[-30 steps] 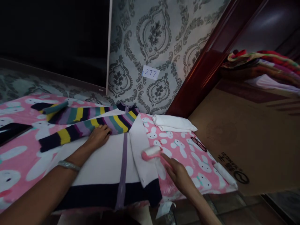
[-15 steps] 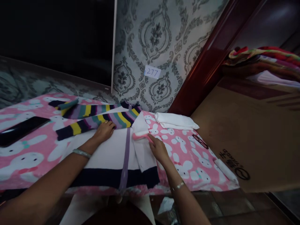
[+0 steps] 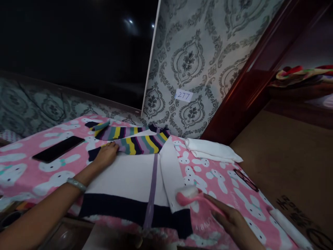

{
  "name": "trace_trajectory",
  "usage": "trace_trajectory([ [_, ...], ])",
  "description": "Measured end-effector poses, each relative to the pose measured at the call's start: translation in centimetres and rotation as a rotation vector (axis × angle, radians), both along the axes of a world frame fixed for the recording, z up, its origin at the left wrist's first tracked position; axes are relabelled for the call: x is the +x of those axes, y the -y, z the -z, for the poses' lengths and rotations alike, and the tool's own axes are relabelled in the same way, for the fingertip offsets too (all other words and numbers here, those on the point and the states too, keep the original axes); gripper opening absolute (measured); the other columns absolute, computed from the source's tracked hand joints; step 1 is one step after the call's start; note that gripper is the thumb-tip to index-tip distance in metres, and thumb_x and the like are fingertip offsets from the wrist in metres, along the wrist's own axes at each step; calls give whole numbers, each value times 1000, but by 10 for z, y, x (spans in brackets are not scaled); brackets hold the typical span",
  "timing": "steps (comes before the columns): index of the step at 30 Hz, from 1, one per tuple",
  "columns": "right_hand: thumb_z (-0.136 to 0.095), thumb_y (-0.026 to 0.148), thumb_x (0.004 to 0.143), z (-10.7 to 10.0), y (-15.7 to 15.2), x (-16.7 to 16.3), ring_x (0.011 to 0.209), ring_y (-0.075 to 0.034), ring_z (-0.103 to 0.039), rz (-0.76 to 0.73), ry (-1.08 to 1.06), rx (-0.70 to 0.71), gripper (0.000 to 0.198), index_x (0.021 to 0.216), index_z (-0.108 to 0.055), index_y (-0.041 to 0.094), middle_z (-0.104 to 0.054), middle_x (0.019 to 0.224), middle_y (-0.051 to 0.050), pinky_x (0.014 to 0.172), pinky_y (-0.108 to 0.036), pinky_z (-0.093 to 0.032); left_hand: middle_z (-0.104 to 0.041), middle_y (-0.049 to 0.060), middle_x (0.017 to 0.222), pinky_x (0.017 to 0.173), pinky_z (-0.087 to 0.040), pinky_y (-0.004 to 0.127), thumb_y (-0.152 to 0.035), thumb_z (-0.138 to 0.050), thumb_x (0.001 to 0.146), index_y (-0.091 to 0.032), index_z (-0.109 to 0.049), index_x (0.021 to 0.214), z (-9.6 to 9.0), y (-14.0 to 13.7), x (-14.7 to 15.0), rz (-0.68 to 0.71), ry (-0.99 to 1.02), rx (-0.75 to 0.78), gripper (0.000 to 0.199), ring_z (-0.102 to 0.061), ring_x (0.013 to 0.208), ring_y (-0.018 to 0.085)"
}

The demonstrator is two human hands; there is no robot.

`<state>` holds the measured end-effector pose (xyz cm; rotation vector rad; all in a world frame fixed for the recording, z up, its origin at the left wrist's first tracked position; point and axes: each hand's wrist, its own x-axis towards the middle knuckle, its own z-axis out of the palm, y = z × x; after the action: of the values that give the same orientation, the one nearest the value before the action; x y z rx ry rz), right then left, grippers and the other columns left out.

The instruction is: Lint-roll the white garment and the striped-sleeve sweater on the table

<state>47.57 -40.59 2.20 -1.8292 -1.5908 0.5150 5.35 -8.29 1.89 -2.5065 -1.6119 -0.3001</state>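
Note:
A white cardigan (image 3: 130, 176) with a dark hem, a purple front band and striped sleeves lies spread on a pink rabbit-print cloth (image 3: 223, 198). My left hand (image 3: 108, 152) rests on the near striped sleeve (image 3: 142, 144), its fingers lying over the knit. In my right hand (image 3: 229, 218) is the pink handle of what looks like a lint roller (image 3: 189, 194). Its white head is at the cardigan's lower right edge, by the plain white side panel; I cannot tell if it touches.
A black phone (image 3: 58, 149) lies at the left. Folded white cloth (image 3: 212, 150) sits by the wall, with glasses (image 3: 246, 180) and a white roll (image 3: 288, 227) along the right side. A cardboard box (image 3: 281, 156) stands at the right; a large dark screen (image 3: 78, 48) hangs behind.
My right hand has brought the lint roller down the cardigan's right side, toward me. My left hand has slid along the sleeve toward its cuff. The view has shifted left.

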Motion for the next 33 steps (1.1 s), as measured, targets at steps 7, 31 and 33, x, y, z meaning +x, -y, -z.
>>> trace_trajectory([
  [7, -53, 37, 86, -39, -110, -23, 126, -28, -59, -15, 28, 146, 51, 136, -61, 25, -62, 136, -6, 104, -44, -47, -66, 15, 112, 92, -45, 47, -15, -45, 82, -19, -69, 106, 4, 16, -18, 115, -12, 67, 34, -59, 110, 33],
  [31, -54, 14, 86, -25, -218, -79, 118, -26, -64, -140, 258, -3, 51, 136, -60, 21, -68, 128, -10, 99, -39, -49, -70, 9, 97, 101, -42, 44, -25, -63, 71, -16, -66, 84, -9, -3, -75, -355, 1077, -223, 16, -58, 111, 32],
  [33, -56, 14, 84, -32, -215, -76, 119, -26, -64, -165, 232, 25, 50, 133, -63, 21, -68, 129, -9, 101, -40, -48, -70, 5, 86, 91, -48, 41, -29, -67, 71, -14, -66, 87, -14, -9, -77, -374, 1224, -295, 22, -63, 95, 26],
])
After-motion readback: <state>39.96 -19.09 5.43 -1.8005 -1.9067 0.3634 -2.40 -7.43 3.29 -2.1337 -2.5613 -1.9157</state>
